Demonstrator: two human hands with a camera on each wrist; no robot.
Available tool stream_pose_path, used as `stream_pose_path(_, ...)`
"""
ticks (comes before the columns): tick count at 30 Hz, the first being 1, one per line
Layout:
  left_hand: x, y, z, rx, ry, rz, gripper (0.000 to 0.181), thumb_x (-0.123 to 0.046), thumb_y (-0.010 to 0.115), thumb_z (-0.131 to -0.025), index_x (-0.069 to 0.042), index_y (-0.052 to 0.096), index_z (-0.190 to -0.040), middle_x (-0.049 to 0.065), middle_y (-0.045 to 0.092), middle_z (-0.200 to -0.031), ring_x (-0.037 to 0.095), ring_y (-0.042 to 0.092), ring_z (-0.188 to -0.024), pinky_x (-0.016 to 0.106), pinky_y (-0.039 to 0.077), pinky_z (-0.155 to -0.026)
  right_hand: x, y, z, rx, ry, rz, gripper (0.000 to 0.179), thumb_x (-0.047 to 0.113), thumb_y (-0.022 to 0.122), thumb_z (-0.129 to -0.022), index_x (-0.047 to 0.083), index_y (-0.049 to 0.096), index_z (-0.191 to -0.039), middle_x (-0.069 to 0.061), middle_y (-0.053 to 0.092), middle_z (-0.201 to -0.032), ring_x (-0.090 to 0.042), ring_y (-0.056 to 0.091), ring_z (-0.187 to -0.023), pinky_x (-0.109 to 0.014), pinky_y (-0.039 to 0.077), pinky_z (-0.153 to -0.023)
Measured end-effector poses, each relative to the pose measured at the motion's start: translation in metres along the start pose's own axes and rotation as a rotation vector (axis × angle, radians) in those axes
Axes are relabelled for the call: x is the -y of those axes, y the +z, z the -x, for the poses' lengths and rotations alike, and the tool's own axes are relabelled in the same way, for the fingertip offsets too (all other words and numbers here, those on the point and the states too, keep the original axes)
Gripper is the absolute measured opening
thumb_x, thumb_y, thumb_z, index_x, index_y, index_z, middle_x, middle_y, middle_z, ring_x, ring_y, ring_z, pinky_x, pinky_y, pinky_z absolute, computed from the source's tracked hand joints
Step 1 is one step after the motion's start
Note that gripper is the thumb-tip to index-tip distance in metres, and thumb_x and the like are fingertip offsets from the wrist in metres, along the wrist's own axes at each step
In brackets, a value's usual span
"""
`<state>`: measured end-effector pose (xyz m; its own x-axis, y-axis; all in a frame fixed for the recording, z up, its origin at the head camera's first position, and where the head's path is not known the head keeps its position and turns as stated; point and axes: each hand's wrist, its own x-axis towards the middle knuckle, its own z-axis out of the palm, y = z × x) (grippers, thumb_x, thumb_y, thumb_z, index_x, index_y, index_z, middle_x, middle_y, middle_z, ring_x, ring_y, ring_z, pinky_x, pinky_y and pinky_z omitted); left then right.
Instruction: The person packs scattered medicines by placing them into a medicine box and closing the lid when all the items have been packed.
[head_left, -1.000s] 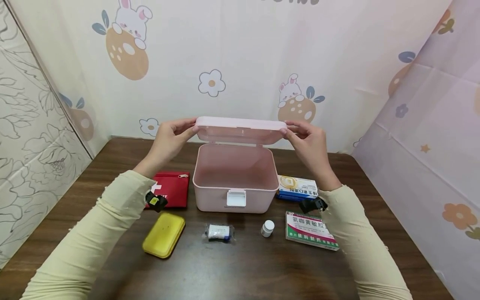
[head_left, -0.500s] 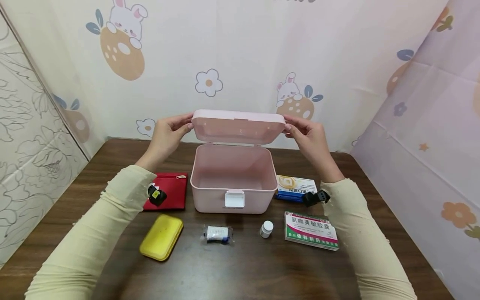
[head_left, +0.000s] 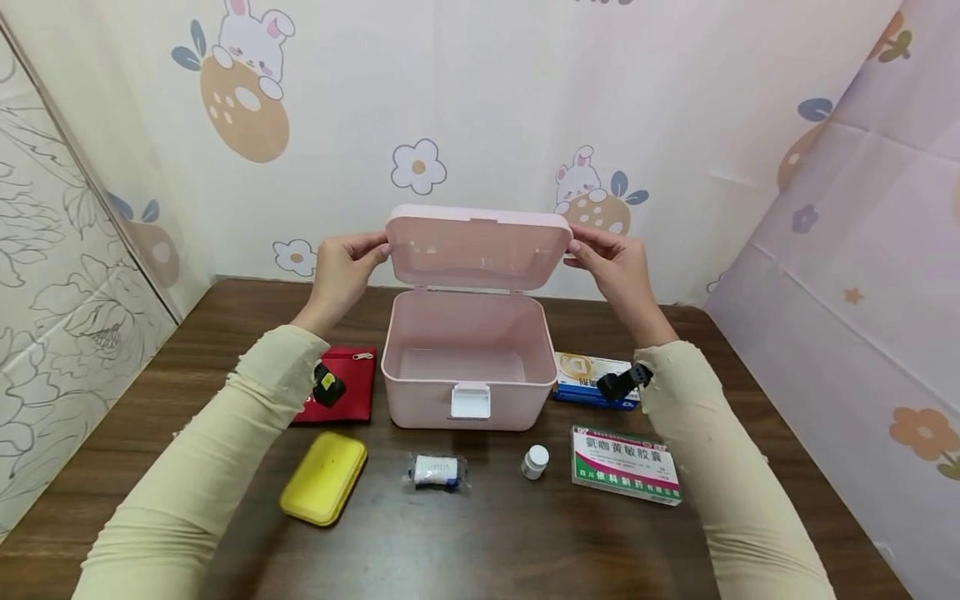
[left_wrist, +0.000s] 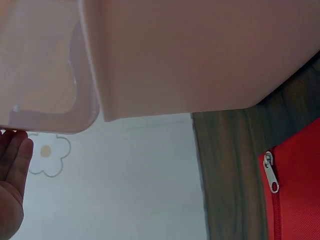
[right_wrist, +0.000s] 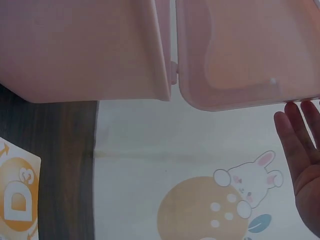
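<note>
The lid is tilted up at the back of the box. To us it looks light, stiff and a bit slick. The left hand pinches its left edge, the right hand its right edge: good spots to hold. We see the box's pink floor, but not inside the pouch left of it.
</note>
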<state>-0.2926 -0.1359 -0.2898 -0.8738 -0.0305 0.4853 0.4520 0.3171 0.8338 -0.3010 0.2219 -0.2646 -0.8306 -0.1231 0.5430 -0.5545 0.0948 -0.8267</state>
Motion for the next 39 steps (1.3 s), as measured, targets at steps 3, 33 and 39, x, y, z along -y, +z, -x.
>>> stream_pose_path(3,0.005,0.003,-0.002,0.004,-0.008,-0.013,0.023,-0.003,0.067,-0.095,0.009,0.071,-0.114,0.022,0.07,-0.111,0.015,0.071,-0.095,0.014,0.052,-0.078,-0.007,0.0,-0.004,-0.004,0.02,-0.097,0.024,-0.003,0.064,-0.095,-0.013,0.067,-0.117,0.002,0.075,-0.098,-0.012,0.072,-0.086,-0.028,0.058,-0.077)
stream_pose_path(33,0.041,0.023,-0.006,0.016,-0.111,0.004,0.023,-0.001,0.066,-0.095,0.012,0.07,-0.113,0.026,0.069,-0.111,0.01,0.071,-0.081,0.012,0.051,-0.072,-0.063,0.004,-0.008,0.0,0.205,-0.066,0.035,0.0,0.062,-0.097,-0.023,0.056,-0.122,0.007,0.073,-0.092,-0.009,0.072,-0.082,-0.028,0.058,-0.076)
stream_pose_path(39,0.04,0.028,-0.007,-0.012,-0.132,0.033,0.022,-0.001,0.066,-0.095,0.013,0.07,-0.112,0.027,0.069,-0.11,0.013,0.07,-0.083,0.015,0.054,-0.074,-0.066,0.005,-0.008,-0.019,0.214,-0.091,0.035,-0.003,0.061,-0.097,-0.025,0.054,-0.123,0.006,0.073,-0.091,-0.008,0.072,-0.083,-0.027,0.057,-0.077)
